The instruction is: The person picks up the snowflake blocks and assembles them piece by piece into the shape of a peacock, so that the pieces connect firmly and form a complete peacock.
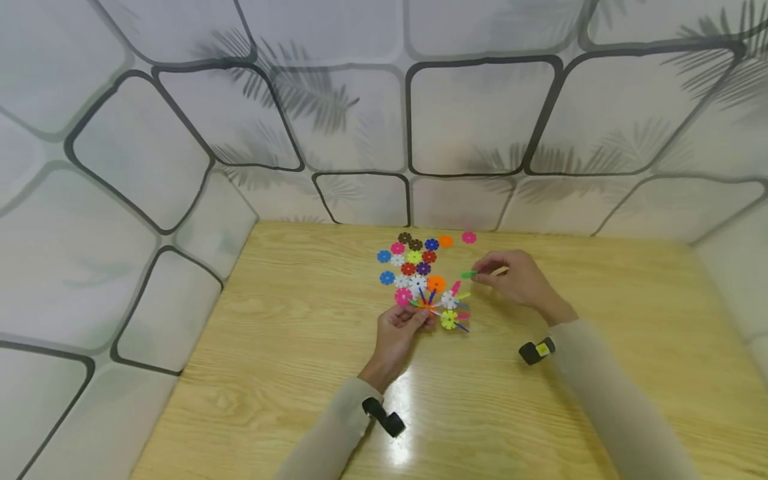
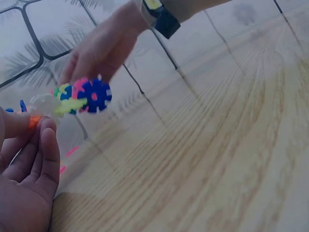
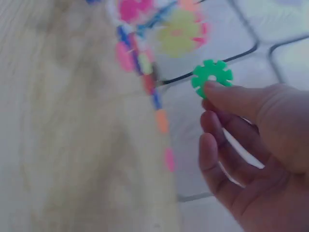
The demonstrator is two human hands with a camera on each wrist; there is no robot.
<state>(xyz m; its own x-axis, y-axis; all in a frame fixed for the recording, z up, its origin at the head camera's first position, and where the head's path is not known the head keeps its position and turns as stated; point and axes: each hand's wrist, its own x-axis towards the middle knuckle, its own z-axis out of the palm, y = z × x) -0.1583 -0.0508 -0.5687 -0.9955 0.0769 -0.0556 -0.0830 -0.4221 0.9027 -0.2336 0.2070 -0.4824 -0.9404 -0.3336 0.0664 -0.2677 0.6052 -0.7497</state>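
My left hand [image 1: 396, 333] pinches an orange notched disc [image 2: 34, 122] between thumb and fingers. That disc belongs to a joined cluster of flower-shaped plastic discs, held over the table. On its right side the cluster has a white disc [image 1: 449, 299] and a yellow disc [image 1: 449, 320], with pink and blue discs slotted in edgewise. A dark blue disc [image 2: 102, 91] forms one outer end in the left wrist view. To the right, apart from the cluster, my right hand [image 1: 519, 279] holds a single green notched disc [image 3: 212, 70] by its edge, thumb against its face.
Several loose discs lie flat behind the cluster, among them a brown disc [image 1: 405, 237], a red disc [image 1: 409, 269] and a light blue disc [image 1: 387, 278]. A pink disc [image 1: 469, 237] sits apart near the back edge of the wooden table [image 1: 270, 373]. Patterned walls [image 1: 360, 133] enclose the back and sides.
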